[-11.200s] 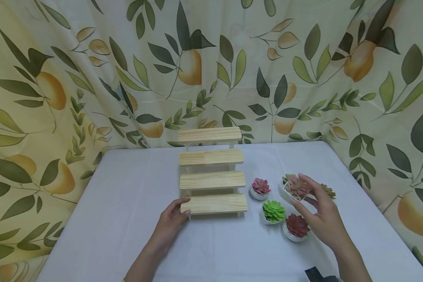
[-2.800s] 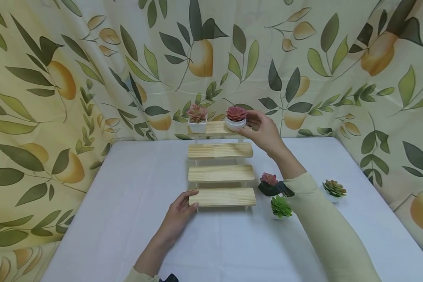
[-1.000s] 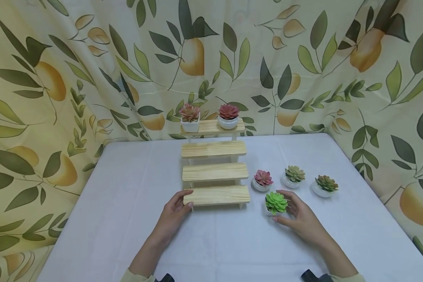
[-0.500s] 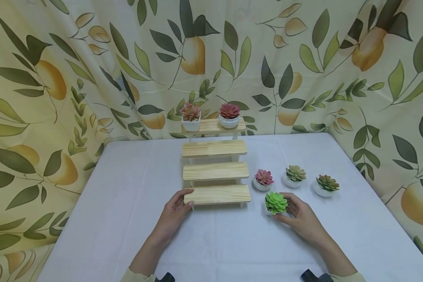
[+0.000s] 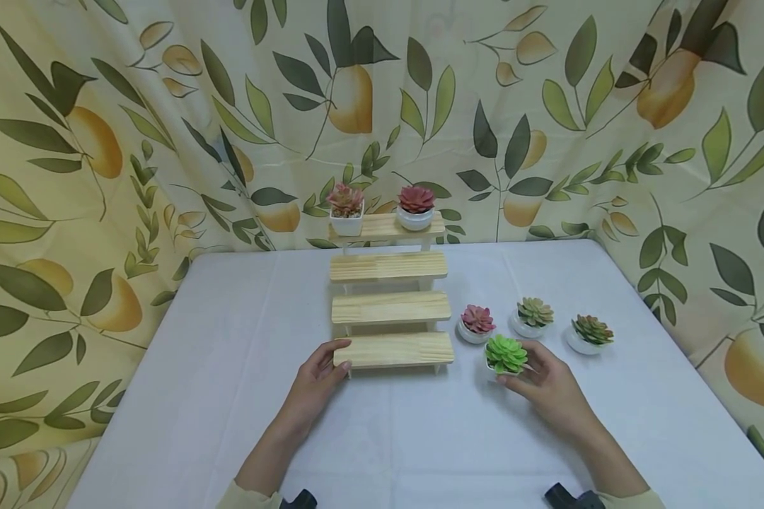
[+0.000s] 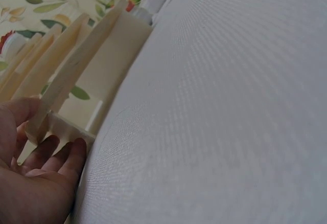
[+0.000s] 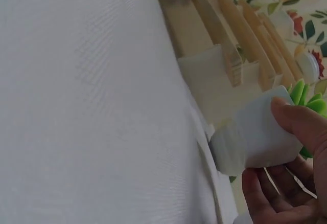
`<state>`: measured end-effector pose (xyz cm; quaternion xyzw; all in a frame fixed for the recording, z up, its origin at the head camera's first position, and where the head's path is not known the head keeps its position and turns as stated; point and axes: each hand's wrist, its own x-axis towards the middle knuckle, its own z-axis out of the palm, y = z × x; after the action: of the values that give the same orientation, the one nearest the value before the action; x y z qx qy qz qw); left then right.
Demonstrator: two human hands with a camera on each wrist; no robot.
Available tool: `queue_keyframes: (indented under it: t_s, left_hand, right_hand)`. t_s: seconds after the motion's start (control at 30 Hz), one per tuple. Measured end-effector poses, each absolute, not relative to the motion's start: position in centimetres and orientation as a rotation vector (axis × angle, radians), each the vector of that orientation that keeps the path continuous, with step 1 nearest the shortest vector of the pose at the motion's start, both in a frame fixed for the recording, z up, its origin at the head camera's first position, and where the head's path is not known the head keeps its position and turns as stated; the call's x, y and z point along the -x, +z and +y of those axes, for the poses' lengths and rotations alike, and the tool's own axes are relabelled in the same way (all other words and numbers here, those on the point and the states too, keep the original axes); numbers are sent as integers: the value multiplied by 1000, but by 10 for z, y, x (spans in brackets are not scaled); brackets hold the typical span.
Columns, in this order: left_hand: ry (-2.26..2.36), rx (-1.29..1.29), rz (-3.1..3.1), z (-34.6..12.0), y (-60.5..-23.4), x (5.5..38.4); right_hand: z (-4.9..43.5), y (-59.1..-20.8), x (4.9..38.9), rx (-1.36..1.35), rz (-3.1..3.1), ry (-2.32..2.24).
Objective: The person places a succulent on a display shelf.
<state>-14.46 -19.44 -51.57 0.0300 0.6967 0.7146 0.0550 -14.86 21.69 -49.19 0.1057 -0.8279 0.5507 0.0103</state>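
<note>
A wooden stand (image 5: pixel 391 309) with several stepped shelves stands mid-table. My left hand (image 5: pixel 315 378) grips the left end of its lowest shelf; in the left wrist view the thumb lies over the board (image 6: pixel 71 70) and the fingers curl beneath. My right hand (image 5: pixel 550 385) pinches a bright green succulent (image 5: pixel 506 353) by its white square pot (image 7: pixel 271 129), thumb on one side and fingers on the other, just off the table. On the top shelf sit a pinkish succulent in a square pot (image 5: pixel 346 211) and a dark red succulent in a round pot (image 5: pixel 415 208).
Right of the stand, three more potted succulents are on the white-clothed table (image 5: pixel 229 424): a pink one (image 5: pixel 477 322), a pale green one (image 5: pixel 533 315) and a green-brown one (image 5: pixel 590 334). A leaf-and-fruit patterned curtain (image 5: pixel 382 106) hangs behind.
The pinkish and dark red succulents went from the table to the top shelf. The right hand came back, took the green succulent's pot and raised it slightly. The left hand keeps its place.
</note>
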Motion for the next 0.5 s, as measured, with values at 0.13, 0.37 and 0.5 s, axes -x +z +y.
queue_keyframes:
  t_s: [0.13, 0.37, 0.5]
  left_hand:
    - [2170, -89, 2108, -194, -515, 145]
    - [2177, -95, 2108, -195, -514, 144]
    - [2175, -100, 2113, -195, -514, 144]
  right_hand:
    - [215, -486, 149, -342, -2523, 1740]
    - [202, -470, 156, -310, -2483, 1702]
    - [190, -456, 162, -318, -2454, 1708]
